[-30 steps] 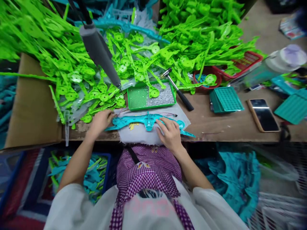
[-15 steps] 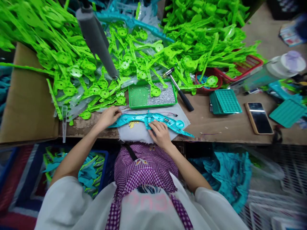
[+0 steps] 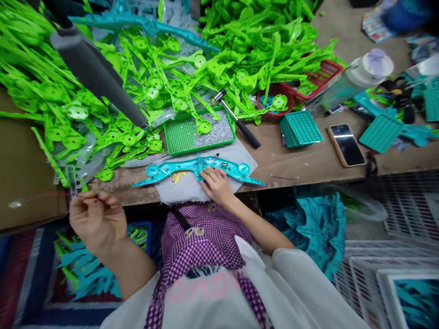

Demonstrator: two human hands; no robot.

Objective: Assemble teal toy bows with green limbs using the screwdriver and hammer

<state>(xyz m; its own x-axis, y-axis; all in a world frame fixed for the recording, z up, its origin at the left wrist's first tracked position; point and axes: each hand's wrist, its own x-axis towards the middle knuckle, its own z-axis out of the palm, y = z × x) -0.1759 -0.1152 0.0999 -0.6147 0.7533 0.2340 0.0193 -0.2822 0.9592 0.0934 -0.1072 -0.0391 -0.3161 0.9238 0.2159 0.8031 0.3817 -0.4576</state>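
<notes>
The blue bow point(image 3: 200, 167), on the near side of the green tray point(image 3: 180, 137), looks light and stiff — best held at its thick middle. The right hand point(image 3: 219, 186) rests there; its grip I cannot tell. The left hand point(image 3: 99, 223) pinches a thin wire point(image 3: 51, 195) — probably soft, easily broken.

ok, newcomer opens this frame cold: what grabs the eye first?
The lime-green plastic parts, heaped across the far side and left of the bench. Then the bright blue bow-shaped piece at the near edge, lying on a pale cloth with the right hand on it. Lower left, the left hand pinches a thin reddish wire, partly blurred.
</notes>
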